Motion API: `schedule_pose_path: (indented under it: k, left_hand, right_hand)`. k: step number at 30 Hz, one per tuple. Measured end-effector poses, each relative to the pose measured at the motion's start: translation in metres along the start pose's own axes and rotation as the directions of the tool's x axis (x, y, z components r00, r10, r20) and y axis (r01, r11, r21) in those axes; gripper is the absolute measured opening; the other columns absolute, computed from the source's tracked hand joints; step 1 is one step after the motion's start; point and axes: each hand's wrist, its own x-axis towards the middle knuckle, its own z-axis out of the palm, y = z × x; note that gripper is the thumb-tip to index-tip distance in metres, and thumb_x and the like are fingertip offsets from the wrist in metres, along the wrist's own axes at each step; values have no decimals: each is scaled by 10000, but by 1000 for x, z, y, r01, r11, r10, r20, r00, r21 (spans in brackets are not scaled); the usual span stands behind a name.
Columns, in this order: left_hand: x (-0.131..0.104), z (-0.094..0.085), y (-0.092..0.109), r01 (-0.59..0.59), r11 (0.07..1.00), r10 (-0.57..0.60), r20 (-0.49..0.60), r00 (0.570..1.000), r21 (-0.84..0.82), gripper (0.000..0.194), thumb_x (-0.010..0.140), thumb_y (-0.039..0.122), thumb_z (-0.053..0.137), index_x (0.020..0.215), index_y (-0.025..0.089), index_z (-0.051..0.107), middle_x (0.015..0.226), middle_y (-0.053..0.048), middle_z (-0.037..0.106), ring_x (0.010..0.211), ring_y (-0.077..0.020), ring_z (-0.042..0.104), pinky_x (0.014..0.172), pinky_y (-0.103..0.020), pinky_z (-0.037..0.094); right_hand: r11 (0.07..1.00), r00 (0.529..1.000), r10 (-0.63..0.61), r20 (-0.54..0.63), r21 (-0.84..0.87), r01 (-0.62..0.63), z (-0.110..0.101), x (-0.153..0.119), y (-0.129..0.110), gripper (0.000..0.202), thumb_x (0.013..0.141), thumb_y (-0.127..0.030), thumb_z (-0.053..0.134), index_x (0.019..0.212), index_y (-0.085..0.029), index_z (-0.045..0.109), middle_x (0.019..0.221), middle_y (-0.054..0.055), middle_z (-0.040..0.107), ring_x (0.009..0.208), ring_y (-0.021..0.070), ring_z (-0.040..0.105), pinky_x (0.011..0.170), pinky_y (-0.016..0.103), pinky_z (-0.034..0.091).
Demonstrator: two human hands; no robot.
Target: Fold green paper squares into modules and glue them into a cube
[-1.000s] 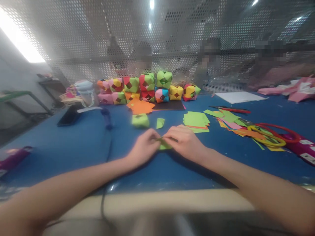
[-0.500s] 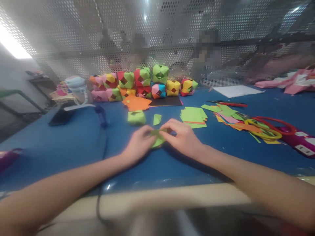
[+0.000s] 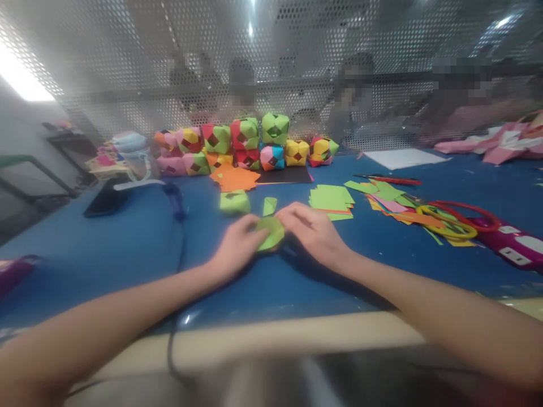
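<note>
Over the blue table, my left hand (image 3: 240,240) pinches a piece of folded green paper (image 3: 272,234), its thumb lying on the near face. My right hand (image 3: 314,229) has its fingers curled and closed at the paper's right edge. Slight blur hides the finer folds, and the fingertips underneath do not show. Just beyond the hands lies a small folded green paper piece (image 3: 270,206). To its left sits a green folded paper block (image 3: 235,202).
Colourful origami cubes (image 3: 245,135) stand stacked at the back. Right of my hands lie green paper squares (image 3: 331,199), paper scraps (image 3: 390,198) and a purple power strip (image 3: 515,243). A dark cable (image 3: 182,254) runs down the left. Behind stands a perforated metal screen (image 3: 297,51).
My right fingers have drawn back from the middle of the green paper to its right edge, so more of its face shows. My left hand keeps its hold.
</note>
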Motion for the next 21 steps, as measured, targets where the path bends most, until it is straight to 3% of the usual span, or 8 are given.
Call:
schedule_pose_path:
  k: [3,6,8,10,15,21]
  left_hand:
    - [-1,1,0,38,996,-37,18,999,-87,248,755,375,642,843,158,562,746,-37,678,666,-184,659,673,-346,533]
    - [-1,0,0,36,998,-33,46,998,-56,242,758,382,637,817,160,560,748,-38,679,676,-183,658,680,-341,530]
    - [0,-1,-1,16,1000,-16,50,999,7,236,758,384,635,781,160,565,749,-40,677,696,-178,647,685,-328,521]
    - [2,-2,-2,4,999,-7,52,999,42,224,759,375,630,772,157,577,765,-44,675,709,-174,635,691,-320,513]
    - [3,-2,-3,14,999,-17,62,998,41,223,767,378,621,785,156,611,782,-43,667,706,-161,614,671,-299,504]
    - [0,1,-1,49,996,-45,47,998,-75,267,744,412,654,761,147,629,717,-38,652,670,-158,609,638,-291,512]
  right_hand:
    - [915,951,305,-42,289,-281,1,7,6,237,871,-313,465,773,-165,622,760,30,643,653,118,589,653,270,488]
    - [732,856,508,98,474,-489,5,12,14,215,786,-367,580,733,-161,616,692,20,627,581,107,565,561,245,458]
    - [680,837,502,219,498,-538,7,12,17,252,715,-412,661,705,-164,612,657,8,616,571,103,550,538,237,439]
    - [717,854,448,264,465,-519,8,10,16,270,676,-421,699,701,-163,621,637,-7,607,561,93,530,539,233,431]
    - [888,922,328,205,266,-375,7,6,10,134,728,-295,650,750,-163,638,693,-5,649,612,97,570,604,243,470]
    - [946,947,264,184,141,-291,6,6,11,128,733,-288,631,723,-167,591,668,-6,645,610,117,596,590,258,489]
